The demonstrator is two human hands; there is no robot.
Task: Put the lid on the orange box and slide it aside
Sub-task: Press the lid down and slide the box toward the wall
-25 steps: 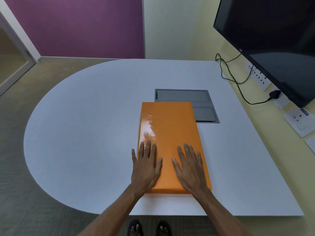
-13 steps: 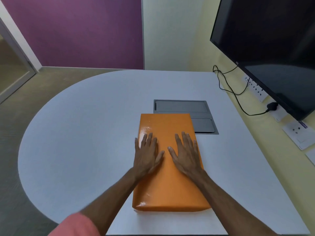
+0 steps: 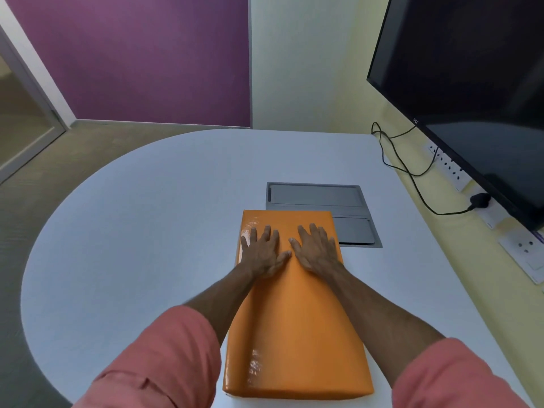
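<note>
Orange box [image 3: 297, 319] is lying lengthwise on the white counter [image 3: 141, 231], long axis running away from the person, near end close to the counter's near edge. Lid is looking fully seated: one flush glossy orange skin, no gap showing, so my read is the lidding step is done and the slide is what's left.

Left hand [image 3: 262, 251] and right hand [image 3: 316, 250] are both lying flat, palms down, on the far third of the lid, side by side with thumbs nearly meeting. Grip on both: fingers spread, nothing pinched or wrapped, just pressing down. That placement is making sense for pressing the lid home and for pushing by friction rather than lifting. Salmon sleeves [image 3: 164, 357] are reaching over the near half.

Edges and room:
- Far right corner is sitting just beside, possibly overlapping, the grey recessed cable hatch [image 3: 315, 195] set in the counter; can't tell if it's touching.
- Right side: a narrow strip of counter, then the yellow wall with sockets [image 3: 527, 248], a plugged black cable [image 3: 412, 172] and the TV screen [image 3: 471, 98]. Tight.
- Left side: wide bare counter sweeping out to the rounded edge. Best direction for sliding, I'd say.
- Risk: the glossy wrap may be letting the palms slip.
</note>
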